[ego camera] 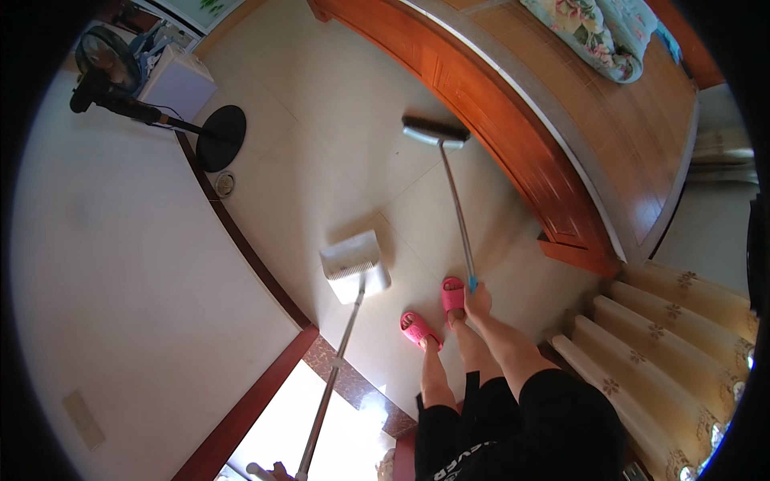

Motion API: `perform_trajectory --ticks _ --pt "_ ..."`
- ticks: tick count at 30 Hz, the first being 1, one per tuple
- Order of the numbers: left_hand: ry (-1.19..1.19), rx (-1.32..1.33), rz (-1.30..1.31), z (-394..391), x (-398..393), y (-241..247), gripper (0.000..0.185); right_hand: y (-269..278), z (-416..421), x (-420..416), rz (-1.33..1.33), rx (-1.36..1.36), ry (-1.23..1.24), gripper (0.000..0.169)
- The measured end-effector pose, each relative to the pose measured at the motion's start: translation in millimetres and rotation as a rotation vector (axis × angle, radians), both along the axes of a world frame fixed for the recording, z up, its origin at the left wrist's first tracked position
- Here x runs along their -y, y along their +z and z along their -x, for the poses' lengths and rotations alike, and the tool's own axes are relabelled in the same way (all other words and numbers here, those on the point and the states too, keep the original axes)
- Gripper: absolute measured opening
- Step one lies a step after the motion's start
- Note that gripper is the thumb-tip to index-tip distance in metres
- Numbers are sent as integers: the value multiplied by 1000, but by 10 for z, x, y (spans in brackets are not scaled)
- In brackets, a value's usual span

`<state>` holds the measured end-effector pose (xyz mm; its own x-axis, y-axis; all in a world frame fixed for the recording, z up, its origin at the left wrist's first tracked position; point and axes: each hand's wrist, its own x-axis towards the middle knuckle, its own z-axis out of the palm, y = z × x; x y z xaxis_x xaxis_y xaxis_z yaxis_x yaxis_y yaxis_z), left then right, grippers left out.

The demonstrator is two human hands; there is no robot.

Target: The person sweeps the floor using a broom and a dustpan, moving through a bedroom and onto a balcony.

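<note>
A broom (436,130) with dark bristles and a metal pole rests its head near the wooden bed frame. Around the blue end of its pole my right hand (479,302) is closed. A white long-handled dustpan (356,264) is left of my feet, its opening facing up the picture, with small dark bits inside. Its metal pole runs down to the bottom edge, where my left hand (279,472) shows only in small part by the handle; its grip is mostly hidden. A small dark speck (397,153) lies on the tiles left of the broom head.
The wooden bed frame (481,114) curves along the right, with folded floral bedding (601,42) on top. A black standing fan (221,138) and a round floor drain (225,184) are by the left wall. Patterned curtains (637,355) hang lower right. A doorway threshold (355,379) lies below.
</note>
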<state>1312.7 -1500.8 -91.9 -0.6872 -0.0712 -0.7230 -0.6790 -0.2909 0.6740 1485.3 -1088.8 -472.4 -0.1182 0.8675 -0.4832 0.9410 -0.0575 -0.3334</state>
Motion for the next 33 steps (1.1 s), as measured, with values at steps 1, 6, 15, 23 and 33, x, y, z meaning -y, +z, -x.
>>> perform_trajectory --ticks 1,6,15,23,33 --pt "-356 9 846 -28 23 -9 15 -198 155 -221 0 26 -34 32" --pt "-19 47 857 -97 -283 47 25 -1137 805 -1086 34 70 -235 41" --pt "-274 48 1257 128 -881 13 26 -2075 -115 -808 18 119 -370 45" --pt "-571 -3 1309 53 -719 33 33 -1217 -691 1719 96 -89 -652 47" --pt "-695 -217 993 -182 -963 -87 23 1197 -1628 1915 561 -185 -259 43"
